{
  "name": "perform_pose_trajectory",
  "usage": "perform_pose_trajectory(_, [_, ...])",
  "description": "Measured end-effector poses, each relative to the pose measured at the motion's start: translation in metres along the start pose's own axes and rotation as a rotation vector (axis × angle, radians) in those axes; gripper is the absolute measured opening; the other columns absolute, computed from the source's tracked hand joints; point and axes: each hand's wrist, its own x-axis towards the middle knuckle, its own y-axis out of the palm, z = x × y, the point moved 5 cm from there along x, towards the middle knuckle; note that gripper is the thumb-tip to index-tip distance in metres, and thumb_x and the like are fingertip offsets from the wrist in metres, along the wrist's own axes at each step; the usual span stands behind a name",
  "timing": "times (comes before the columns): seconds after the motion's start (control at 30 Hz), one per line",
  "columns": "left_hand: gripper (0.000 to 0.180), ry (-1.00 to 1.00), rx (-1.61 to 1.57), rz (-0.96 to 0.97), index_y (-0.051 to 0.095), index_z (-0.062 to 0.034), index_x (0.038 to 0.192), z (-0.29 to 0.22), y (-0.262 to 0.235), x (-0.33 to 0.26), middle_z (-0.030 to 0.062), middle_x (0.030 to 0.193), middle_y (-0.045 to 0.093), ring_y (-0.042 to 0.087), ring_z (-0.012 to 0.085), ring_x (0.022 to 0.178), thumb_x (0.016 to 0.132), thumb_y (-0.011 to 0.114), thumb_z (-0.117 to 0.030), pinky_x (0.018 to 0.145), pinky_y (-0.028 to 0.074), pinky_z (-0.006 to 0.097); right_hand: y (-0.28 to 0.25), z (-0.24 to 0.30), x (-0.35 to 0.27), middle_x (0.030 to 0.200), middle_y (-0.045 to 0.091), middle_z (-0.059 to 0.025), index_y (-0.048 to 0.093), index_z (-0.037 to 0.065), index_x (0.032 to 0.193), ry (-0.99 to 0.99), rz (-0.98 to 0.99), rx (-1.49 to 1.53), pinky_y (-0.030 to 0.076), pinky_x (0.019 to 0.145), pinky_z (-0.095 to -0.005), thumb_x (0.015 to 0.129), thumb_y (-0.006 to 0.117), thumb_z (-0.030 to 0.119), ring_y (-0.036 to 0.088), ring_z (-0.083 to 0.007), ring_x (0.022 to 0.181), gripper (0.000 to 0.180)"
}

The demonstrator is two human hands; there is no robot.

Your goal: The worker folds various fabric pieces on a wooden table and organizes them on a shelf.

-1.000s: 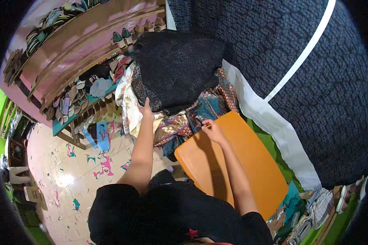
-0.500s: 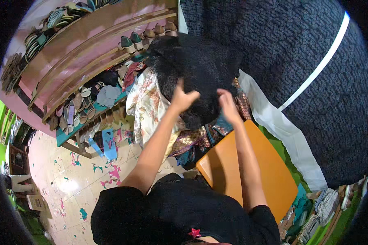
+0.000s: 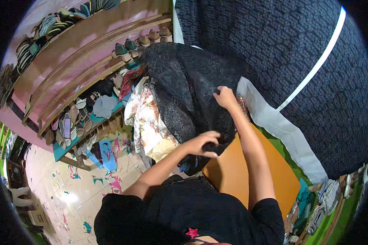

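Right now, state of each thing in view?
Black lace cloth: bunched, draped over the pile, held by both hands.
Left hand: fingers closed on the cloth's lower edge.
Right hand: gripping the cloth higher up.
Floral cloth: hanging, partly covered.
Orange board: lying flat, partly under the arms.
Shoes: lined up on the shelf.

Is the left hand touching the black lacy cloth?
Touching. The head view shows the left hand gripping the lower edge of the black lacy cloth.

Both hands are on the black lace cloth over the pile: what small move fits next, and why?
Probably draw the black lace cloth toward the orange board. The left hand grips its lower edge and the right hand pinches its side, while it covers the floral fabric.
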Motion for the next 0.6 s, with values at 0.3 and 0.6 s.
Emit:
perform_pose_trajectory(0.3, [0.058,-0.488,-0.208,-1.240,0.040,0.0057,0.116,0.097,-0.201,-0.041,0.0133,0.111,0.049,0.045,0.0203,0.103,0.077,0.062,-0.031,0.090,0.032,0.028,-0.104,0.001,-0.050,0.061,0.044,-0.0117,0.045,0.000,0.085,-0.200,-0.376,0.439,0.037,0.056,-0.0313,0.084,0.044,0.016,0.047,-0.0202,0.058,0.016])
perform_pose_trajectory(0.6, [0.032,-0.107,-0.783,-1.476,0.049,0.0005,0.106,0.098,-0.214,0.086,0.0098,0.103,0.054,0.055,0.0221,0.087,0.076,0.057,-0.009,0.076,0.045,0.035,-0.175,-0.092,-0.148,0.065,0.037,0.0063,0.046,0.005,0.083,-0.114,-0.714,0.685,0.027,0.049,-0.0176,0.086,0.043,0.009,0.033,-0.0024,0.056,0.005])
